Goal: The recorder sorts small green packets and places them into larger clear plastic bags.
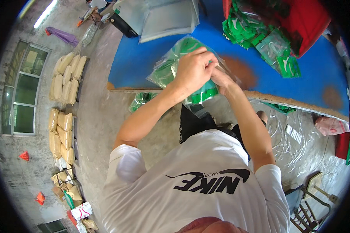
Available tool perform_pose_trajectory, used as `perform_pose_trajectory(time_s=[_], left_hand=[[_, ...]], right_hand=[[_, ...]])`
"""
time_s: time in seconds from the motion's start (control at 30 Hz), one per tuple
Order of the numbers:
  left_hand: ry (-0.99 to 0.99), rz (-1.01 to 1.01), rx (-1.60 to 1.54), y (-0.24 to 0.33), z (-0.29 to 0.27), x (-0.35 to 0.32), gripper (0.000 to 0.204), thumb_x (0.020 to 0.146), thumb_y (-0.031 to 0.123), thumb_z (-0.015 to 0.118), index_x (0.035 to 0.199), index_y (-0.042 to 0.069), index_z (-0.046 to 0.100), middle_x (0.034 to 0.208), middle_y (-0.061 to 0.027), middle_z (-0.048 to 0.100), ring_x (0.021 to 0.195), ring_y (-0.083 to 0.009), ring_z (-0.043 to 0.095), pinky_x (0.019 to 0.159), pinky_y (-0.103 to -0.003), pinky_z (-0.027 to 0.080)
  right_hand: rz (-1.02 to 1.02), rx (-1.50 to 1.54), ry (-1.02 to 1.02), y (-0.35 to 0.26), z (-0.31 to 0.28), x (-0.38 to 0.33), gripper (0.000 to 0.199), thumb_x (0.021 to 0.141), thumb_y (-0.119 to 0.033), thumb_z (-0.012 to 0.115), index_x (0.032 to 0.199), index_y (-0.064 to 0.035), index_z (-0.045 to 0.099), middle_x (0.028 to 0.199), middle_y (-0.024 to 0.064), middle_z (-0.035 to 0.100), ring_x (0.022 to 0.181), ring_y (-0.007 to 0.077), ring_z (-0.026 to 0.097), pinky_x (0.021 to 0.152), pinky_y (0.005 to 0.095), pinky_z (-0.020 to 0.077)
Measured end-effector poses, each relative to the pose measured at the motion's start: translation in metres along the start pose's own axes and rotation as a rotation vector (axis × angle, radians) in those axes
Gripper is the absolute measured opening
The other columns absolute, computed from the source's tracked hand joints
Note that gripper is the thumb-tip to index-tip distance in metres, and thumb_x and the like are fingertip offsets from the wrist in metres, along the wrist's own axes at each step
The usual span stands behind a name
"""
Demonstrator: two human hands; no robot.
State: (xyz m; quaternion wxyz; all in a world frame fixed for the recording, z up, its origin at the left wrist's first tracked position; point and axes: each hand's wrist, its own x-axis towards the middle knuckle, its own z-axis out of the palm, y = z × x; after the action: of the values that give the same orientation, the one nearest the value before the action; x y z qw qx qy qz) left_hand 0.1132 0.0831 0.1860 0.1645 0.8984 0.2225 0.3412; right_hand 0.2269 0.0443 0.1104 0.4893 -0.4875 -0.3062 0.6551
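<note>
A clear plastic bag [162, 73] with green packets inside lies over the near edge of the blue table, part of it hanging below the edge. Across its upper side my left hand [194, 66] is closed, fingers curled and pinching toward the right. My right hand [221, 79] meets it there, closed on the bag's right side, its fingertips partly hidden behind the left. Green packaging [205, 95] shows through the film under both wrists. What exactly the fingertips pinch is covered by the hands.
The blue table [132, 58] has a worn front edge. Clear empty bags [169, 23] are stacked near a black cylinder [122, 25]. Loose green packets [241, 31] spill beside a red bin [313, 19]. Below are green packages [141, 101], white strips [284, 143] and a metal-framed chair [309, 206].
</note>
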Motion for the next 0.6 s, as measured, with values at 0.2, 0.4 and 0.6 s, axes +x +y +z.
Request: perform_pose_trajectory(time_s=[0.2, 0.4, 0.6], left_hand=[[0.075, 0.064, -0.133, 0.026, 0.003, 0.017, 0.007, 0.077, 0.0, 0.074, 0.081, 0.003, 0.069, 0.065, -0.0054, 0.051, 0.054, -0.0151, 0.047, 0.05, -0.03, 0.039], [0.161, -0.054, -0.228, 0.016, 0.015, 0.016, 0.008, 0.077, 0.0, 0.075, 0.081, 0.002, 0.069, 0.067, -0.0044, 0.054, 0.055, -0.0119, 0.048, 0.051, -0.028, 0.04], [0.033, -0.022, -0.233, 0.046, 0.034, 0.015, 0.013, 0.079, 0.006, 0.077, 0.089, 0.003, 0.069, 0.076, -0.0055, 0.063, 0.064, -0.0133, 0.057, 0.058, -0.029, 0.047]], right_hand=[[-0.081, 0.229, -0.031, -0.023, 0.006, -0.006, 0.039, 0.095, -0.046, 0.052, 0.117, -0.014, 0.056, 0.119, 0.0009, 0.058, 0.111, 0.0129, 0.053, 0.091, 0.033, 0.0462], [-0.124, 0.821, -0.245, 0.009, 0.008, -0.023, 0.052, 0.1, -0.058, 0.039, 0.125, -0.0151, 0.052, 0.125, 0.0009, 0.059, 0.12, 0.0153, 0.055, 0.098, 0.031, 0.0453], [-0.403, 0.567, 0.122, 0.039, 0.012, -0.037, 0.058, 0.101, -0.055, 0.036, 0.145, -0.0163, 0.039, 0.138, 0.0029, 0.052, 0.128, 0.0203, 0.052, 0.101, 0.0399, 0.0472]])
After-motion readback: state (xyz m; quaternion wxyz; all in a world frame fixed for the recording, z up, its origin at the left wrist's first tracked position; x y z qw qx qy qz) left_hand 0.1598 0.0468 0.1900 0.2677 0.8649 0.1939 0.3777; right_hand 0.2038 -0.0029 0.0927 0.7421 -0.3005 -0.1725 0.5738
